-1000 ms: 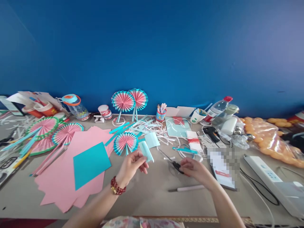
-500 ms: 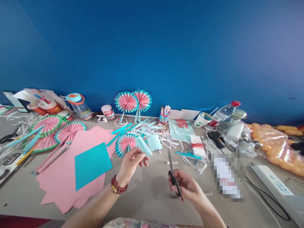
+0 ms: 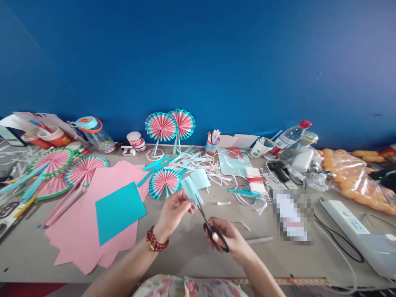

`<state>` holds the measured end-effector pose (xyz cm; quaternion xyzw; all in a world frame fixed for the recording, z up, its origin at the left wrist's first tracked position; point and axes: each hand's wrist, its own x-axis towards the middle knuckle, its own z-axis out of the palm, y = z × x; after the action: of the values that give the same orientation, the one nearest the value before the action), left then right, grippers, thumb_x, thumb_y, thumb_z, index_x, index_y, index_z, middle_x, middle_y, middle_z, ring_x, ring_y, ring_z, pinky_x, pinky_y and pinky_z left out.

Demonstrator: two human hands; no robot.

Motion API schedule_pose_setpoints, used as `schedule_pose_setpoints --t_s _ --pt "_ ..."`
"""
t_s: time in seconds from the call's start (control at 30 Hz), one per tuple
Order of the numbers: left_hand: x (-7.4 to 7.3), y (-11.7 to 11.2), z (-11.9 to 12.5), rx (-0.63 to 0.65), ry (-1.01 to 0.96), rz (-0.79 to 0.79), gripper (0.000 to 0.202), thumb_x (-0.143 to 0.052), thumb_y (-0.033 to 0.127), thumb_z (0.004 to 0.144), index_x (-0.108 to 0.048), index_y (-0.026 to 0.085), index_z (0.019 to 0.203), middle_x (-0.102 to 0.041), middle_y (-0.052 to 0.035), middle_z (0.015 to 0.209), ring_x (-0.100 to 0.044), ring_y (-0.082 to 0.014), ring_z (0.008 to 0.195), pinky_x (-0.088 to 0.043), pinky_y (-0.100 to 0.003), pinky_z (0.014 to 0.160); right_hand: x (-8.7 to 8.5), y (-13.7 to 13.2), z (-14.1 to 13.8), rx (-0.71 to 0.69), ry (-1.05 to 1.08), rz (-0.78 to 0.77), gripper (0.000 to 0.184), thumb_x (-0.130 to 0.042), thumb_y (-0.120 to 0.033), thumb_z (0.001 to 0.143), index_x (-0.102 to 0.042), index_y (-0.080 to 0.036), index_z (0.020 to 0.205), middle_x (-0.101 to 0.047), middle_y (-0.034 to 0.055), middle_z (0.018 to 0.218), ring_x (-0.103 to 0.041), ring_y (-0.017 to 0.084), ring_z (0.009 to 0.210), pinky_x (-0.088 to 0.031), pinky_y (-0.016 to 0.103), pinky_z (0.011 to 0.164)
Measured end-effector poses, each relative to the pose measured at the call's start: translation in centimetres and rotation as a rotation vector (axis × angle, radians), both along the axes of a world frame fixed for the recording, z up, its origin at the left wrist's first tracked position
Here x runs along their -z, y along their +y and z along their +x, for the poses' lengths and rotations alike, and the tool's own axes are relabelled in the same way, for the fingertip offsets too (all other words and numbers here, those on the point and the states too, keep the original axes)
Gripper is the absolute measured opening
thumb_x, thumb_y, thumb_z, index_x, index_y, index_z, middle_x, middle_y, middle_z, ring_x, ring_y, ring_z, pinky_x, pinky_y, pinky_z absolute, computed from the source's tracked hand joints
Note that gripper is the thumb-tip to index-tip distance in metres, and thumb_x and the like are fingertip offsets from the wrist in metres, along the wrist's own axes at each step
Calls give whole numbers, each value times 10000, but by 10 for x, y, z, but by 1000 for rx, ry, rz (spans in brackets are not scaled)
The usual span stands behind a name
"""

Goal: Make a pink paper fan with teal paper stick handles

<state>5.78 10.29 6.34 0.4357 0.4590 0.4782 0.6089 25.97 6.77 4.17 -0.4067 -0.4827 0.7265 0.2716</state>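
Note:
My left hand [image 3: 172,211], with a red bead bracelet on its wrist, pinches a folded strip of light blue paper [image 3: 191,190] and holds it up over the table. My right hand [image 3: 227,237] grips black-handled scissors [image 3: 210,225]. Their blades point up and left and reach the lower edge of the paper strip. A small pink and teal paper fan [image 3: 164,182] lies just behind my left hand. A teal sheet [image 3: 119,210] rests on a stack of pink paper [image 3: 83,231] to the left.
Finished paper fans [image 3: 169,126] stand by the blue wall; others [image 3: 58,169] lie at the left. Paper strips [image 3: 198,163], a pen cup [image 3: 211,145], a water bottle [image 3: 287,138], a glue gun [image 3: 280,170], a power strip [image 3: 349,227] and a bag of oranges [image 3: 355,177] crowd the table.
My right hand picked the scissors up off the table, swung them upright and brought them left to the blue paper strip. My left hand stayed nearly in place with the strip.

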Motion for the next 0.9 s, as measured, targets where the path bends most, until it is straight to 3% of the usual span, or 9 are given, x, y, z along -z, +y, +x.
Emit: schedule_pose_setpoints --t_s 0.43,0.9 --pt "-1 -2 4 56 -89 -48 236 -688 353 788 -556 176 705 -658 -11 693 -625 -144 645 -525 -294 694 5 -2 -3 28 63 -48 607 -704 -744 669 -589 -158 779 -598 -12 557 -413 66 413 -282 190 408" --pt "9 -4 3 46 -153 -51 165 -685 282 819 -589 167 750 -676 -17 730 -661 -160 725 -548 -310 738 6 -3 -5 29 52 -33 592 -701 -731 688 -565 -162 779 -596 -15 552 -398 57 406 -281 183 404"
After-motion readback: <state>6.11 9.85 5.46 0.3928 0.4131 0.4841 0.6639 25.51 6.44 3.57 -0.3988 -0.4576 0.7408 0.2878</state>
